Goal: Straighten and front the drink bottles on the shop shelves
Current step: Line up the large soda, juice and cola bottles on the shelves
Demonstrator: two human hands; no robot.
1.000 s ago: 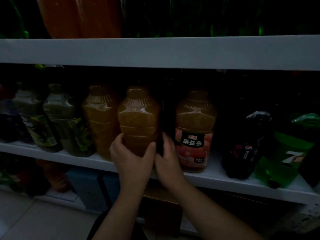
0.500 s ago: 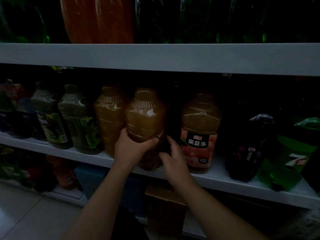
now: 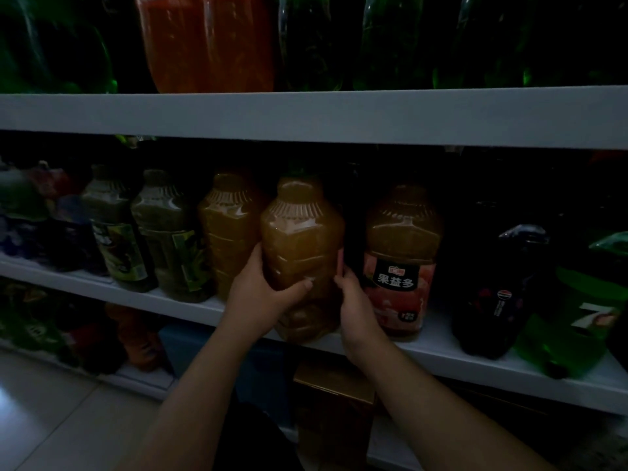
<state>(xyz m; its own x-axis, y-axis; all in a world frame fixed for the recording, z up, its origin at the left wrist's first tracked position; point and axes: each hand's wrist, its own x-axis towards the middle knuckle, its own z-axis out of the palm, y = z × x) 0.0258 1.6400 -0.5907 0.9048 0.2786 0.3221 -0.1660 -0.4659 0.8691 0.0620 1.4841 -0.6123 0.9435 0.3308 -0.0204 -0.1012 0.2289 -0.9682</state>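
Dim shop shelving fills the view, with a white middle shelf (image 3: 441, 355) carrying a row of large drink bottles. Both hands are on one amber juice bottle (image 3: 302, 239), which stands at the front edge of that shelf, upright or nearly so, with a plain ribbed side turned outward. The left hand (image 3: 261, 294) grips its left flank at mid-height, thumb laid across the front and fingers curled behind. The right hand (image 3: 355, 304) is against the bottle's right flank. Its fingers seem to curl round the back, though the gloom makes that hard to confirm.

Just right of the right hand stands a pink-labelled juice bottle (image 3: 401, 253) with its label facing out. Farther right are a dark Pepsi bottle (image 3: 499, 294) and a leaning green 7Up bottle (image 3: 584, 311). Just left of the left hand sits a second amber bottle (image 3: 227, 232), then two green juice bottles (image 3: 166, 232). Above the hands, the upper shelf (image 3: 306, 117) bears orange soda bottles (image 3: 207, 42) among green ones.
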